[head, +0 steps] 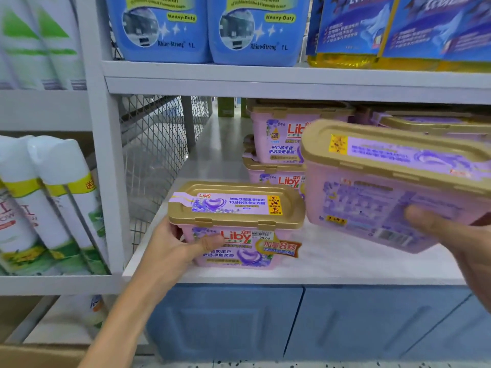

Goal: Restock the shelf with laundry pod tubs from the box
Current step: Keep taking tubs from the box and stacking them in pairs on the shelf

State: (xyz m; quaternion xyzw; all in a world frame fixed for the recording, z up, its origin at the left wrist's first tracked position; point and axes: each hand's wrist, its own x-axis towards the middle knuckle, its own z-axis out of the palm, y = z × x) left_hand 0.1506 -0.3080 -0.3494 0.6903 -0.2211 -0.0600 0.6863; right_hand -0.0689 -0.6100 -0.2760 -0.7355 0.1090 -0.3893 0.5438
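Ideally the left hand, thumb and fingers clasping the Liby pod tub on the shelf edge, should push it straight back before the right hand levels the tilted second tub it grips just beside.

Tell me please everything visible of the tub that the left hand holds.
The tub is a low rectangular box, seemingly plastic: pale pink body, closed gold lid with a purple label, red Liby print and a price sticker on the front. It stands upright near the front edge of the white shelf. The left hand grips its left end, thumb across the front. A second tub, in the right hand, is tilted beside it.
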